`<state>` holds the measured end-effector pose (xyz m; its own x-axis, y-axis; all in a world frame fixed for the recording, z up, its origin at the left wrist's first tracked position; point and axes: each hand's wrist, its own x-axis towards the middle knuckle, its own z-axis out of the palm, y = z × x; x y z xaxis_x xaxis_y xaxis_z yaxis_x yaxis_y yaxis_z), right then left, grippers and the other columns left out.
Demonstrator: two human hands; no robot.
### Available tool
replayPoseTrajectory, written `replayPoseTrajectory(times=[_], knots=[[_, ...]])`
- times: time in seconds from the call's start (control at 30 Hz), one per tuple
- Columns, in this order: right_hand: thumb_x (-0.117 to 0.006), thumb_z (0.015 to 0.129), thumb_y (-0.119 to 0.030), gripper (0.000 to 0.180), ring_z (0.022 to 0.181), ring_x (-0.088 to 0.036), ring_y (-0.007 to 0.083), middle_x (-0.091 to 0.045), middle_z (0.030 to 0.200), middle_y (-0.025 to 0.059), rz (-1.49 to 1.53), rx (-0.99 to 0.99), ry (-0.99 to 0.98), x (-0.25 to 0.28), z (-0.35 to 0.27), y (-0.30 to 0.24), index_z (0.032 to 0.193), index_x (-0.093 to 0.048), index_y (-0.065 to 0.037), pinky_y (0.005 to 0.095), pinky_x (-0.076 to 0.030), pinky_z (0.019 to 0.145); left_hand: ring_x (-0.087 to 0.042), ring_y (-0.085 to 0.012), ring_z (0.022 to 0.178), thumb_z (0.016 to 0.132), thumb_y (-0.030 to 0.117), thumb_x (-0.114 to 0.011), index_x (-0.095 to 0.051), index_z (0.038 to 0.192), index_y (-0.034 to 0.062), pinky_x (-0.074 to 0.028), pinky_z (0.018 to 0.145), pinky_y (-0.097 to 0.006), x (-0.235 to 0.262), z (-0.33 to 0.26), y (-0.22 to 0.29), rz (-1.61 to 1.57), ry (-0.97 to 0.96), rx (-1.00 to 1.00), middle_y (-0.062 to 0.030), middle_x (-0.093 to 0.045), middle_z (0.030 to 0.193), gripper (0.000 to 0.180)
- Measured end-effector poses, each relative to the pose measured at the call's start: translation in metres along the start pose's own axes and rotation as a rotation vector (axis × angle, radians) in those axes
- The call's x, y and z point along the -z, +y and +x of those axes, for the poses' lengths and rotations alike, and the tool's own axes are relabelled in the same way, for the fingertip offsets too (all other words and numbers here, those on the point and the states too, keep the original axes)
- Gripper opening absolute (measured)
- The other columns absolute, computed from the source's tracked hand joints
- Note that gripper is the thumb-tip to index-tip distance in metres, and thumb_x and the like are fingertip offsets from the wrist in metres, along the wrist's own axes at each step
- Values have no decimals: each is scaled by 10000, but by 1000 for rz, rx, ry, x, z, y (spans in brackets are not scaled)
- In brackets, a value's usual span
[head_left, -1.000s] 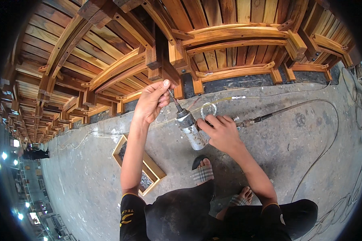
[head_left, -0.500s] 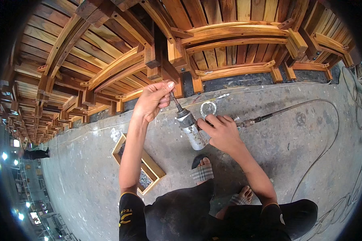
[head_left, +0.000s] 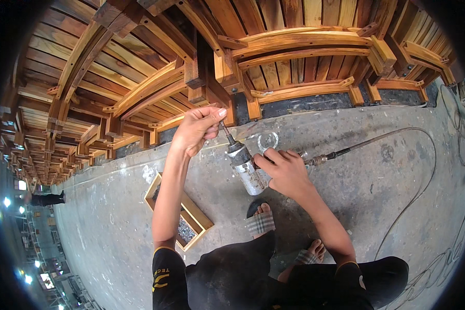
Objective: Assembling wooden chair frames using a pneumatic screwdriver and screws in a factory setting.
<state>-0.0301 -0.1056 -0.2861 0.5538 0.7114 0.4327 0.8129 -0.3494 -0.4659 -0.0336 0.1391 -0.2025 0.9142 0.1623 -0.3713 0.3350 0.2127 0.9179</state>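
Note:
My right hand (head_left: 287,173) is wrapped round the grip of a silver and black air screwdriver (head_left: 247,173). The tool tilts up and to the left, and its thin metal bit (head_left: 227,131) points at the fingers of my left hand (head_left: 196,129). Thumb and forefinger of that hand are pinched together at the bit's tip. Whatever small thing is between them is too hidden to name. From the tool's right side a dark air hose (head_left: 382,135) runs off through a metal coupling.
Slatted wooden furniture frames (head_left: 305,44) with curved rails stand across the far side and run away to the left. A wooden box (head_left: 197,213) with compartments of small metal hardware sits on the concrete floor (head_left: 113,222) under my left forearm. Hose coils (head_left: 449,258) lie at the right.
Both hands stay almost in place. The back end of the screwdriver has dipped very slightly; the pinch at the bit's tip continues.

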Motion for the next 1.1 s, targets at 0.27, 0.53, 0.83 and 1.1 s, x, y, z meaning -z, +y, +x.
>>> replayPoseTrajectory(times=[0.27, 0.53, 0.83, 1.1], knots=[[-642, 548, -26, 476, 710, -612, 247, -493, 842, 36, 4, -12, -10, 0, 0, 0, 1005, -584, -145, 349, -466, 645, -307, -32, 504, 850, 163, -693, -636, 838, 0, -226, 441, -202, 1, 2, 1, 48, -7, 14, 54, -450, 620, 173], [-626, 545, -6, 478, 715, -615, 273, -502, 855, 41, 28, -44, -39, -2, 3, 0, 1001, -576, -141, 374, -481, 649, -299, -31, 475, 873, 192, -666, -616, 800, 17, -211, 431, -194, 2, 11, -7, 81, 23, 59, 67, -413, 575, 197], [-594, 647, -24, 359, 642, -610, 296, -523, 848, 64, 60, -125, -52, -14, 19, 4, 988, -571, -132, 409, -496, 602, -303, -14, 432, 834, 291, -713, -626, 707, 28, -203, 400, -205, -13, 40, -21, 372, 261, -164, 78, -417, 520, 305], [-600, 612, -1, 385, 718, -622, 285, -537, 843, 63, 106, -202, -17, -23, 35, 9, 979, -572, -111, 402, -509, 617, -440, -25, 517, 812, 247, -736, -651, 682, -14, -330, 465, -203, -13, 72, -26, 636, 364, -386, 15, -559, 578, 304]])
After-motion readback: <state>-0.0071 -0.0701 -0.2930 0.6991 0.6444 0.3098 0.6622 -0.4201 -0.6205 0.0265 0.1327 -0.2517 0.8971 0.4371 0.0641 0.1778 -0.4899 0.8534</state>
